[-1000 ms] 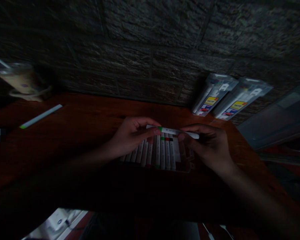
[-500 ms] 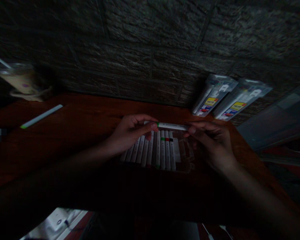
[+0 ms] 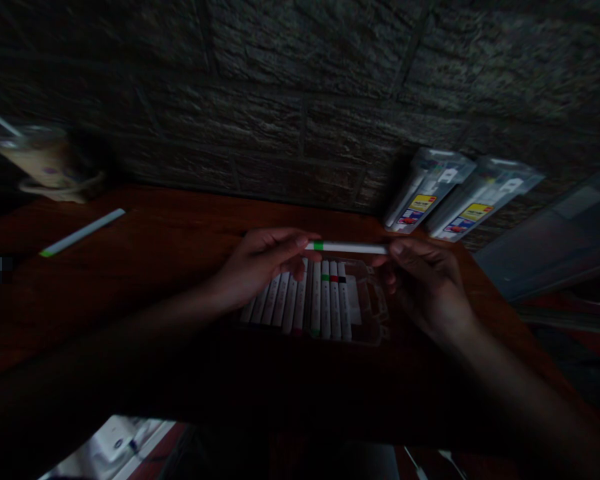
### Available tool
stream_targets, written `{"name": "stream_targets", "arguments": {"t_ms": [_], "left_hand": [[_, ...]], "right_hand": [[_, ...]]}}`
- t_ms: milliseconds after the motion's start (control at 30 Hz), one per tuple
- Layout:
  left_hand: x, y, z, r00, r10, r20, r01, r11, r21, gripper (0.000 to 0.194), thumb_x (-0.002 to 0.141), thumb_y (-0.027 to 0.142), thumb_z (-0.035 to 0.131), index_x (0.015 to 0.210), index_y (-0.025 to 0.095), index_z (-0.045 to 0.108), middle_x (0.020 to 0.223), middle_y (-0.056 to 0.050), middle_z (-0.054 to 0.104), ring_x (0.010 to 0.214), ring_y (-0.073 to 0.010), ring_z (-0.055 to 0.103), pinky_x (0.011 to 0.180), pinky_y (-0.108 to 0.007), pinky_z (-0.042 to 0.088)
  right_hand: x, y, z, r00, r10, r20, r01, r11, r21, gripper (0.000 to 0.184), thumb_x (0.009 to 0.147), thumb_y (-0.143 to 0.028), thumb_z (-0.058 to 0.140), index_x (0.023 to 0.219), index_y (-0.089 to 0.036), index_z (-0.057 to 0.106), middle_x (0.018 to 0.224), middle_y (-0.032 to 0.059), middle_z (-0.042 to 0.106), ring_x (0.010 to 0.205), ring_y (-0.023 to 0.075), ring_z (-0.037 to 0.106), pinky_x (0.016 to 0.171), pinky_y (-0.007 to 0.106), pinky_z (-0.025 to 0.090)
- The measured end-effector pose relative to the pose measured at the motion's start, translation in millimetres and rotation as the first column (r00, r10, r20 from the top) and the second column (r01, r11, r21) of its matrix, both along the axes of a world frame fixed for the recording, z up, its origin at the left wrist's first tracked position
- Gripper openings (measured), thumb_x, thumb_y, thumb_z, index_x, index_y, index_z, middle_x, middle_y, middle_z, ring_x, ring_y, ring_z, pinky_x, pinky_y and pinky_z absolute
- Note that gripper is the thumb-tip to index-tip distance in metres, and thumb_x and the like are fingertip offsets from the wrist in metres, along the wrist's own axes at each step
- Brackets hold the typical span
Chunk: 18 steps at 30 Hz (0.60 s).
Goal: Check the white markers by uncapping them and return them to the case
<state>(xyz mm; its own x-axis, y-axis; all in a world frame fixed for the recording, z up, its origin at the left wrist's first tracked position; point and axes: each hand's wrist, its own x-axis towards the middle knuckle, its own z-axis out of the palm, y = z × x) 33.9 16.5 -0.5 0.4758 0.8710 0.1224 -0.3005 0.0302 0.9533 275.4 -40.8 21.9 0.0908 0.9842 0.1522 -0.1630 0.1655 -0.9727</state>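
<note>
A white marker (image 3: pixel 353 248) with a green band is held level between my two hands. My left hand (image 3: pixel 267 263) pinches its left end, close to the green band. The right end is gripped by the thumb and fingers of my right hand (image 3: pixel 423 277). Just below it, a clear plastic case (image 3: pixel 377 333) lies open on the table with several white markers (image 3: pixel 316 303) side by side in it. Green, red and black bands show on the ones at the right. My left fingers hide the tops of some markers.
A loose marker with a green end (image 3: pixel 83 233) lies on the wooden table (image 3: pixel 180 220) at left. Behind it stands a drink cup with a straw (image 3: pixel 45 160). Two upright marker cases (image 3: pixel 417 200) lean by the stone wall at right. The scene is dim.
The marker has turned so its printed side no longer shows, and the green band is fully visible. My right hand has shifted slightly right along with the marker.
</note>
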Motion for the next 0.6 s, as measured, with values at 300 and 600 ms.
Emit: {"name": "stream_targets", "arguments": {"t_ms": [300, 600], "left_hand": [[0.0, -3.2, 4.9, 0.982, -0.123, 0.144, 0.124, 0.992, 0.001, 0.026, 0.095, 0.029, 0.069, 0.115, 0.014, 0.078, 0.096, -0.014, 0.080, 0.067, -0.0123, 0.068, 0.062, -0.023, 0.055], [-3.0, -6.1, 7.9, 0.943, -0.287, 0.171, 0.286, 0.958, 0.029, 0.030, 0.097, 0.024, 0.067, 0.126, 0.018, 0.074, 0.107, -0.015, 0.080, 0.075, -0.0129, 0.070, 0.070, -0.024, 0.057]], "right_hand": [[5.5, 7.2, 0.3, 0.987, -0.008, -0.159, -0.008, 0.995, -0.102, 0.024, 0.067, -0.036, 0.093, 0.069, -0.020, 0.076, 0.066, -0.0005, 0.075, 0.043, 0.0049, 0.056, 0.037, 0.011, 0.047], [5.3, 12.2, 0.7, 0.965, -0.034, -0.261, -0.019, 0.980, -0.199, 0.031, 0.055, -0.030, 0.099, 0.069, -0.019, 0.074, 0.059, -0.0030, 0.074, 0.038, 0.0036, 0.056, 0.033, 0.009, 0.045]]}}
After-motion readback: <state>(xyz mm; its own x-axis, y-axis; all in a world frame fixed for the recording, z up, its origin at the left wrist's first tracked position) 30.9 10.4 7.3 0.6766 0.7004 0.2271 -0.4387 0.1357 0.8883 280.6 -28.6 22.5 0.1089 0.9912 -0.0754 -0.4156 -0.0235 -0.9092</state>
